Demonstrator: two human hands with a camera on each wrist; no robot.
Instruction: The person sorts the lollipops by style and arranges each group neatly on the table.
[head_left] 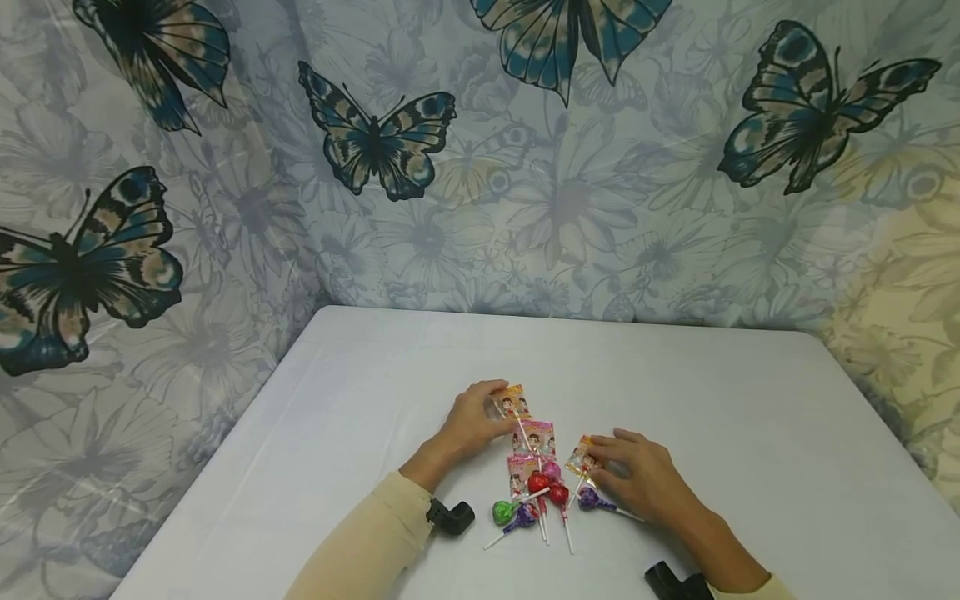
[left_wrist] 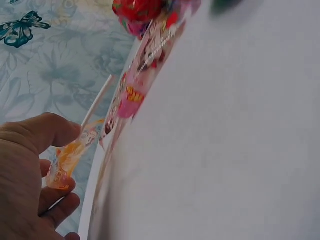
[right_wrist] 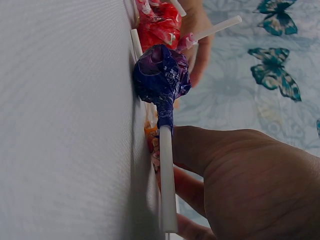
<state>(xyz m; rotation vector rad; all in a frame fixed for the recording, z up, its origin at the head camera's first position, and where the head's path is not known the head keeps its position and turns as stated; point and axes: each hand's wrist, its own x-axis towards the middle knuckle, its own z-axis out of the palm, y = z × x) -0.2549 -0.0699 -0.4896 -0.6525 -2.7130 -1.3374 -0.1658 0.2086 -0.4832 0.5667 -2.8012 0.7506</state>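
Left hand [head_left: 472,421]: your fingers pinch the orange lollipop packet [head_left: 512,402] at the far end of the pile.
Right hand [head_left: 641,479]: your fingertips grasp another small packet [head_left: 581,456].
Purple lollipop [head_left: 589,499]: lies on the white bench [head_left: 750,417], just beside your right hand.
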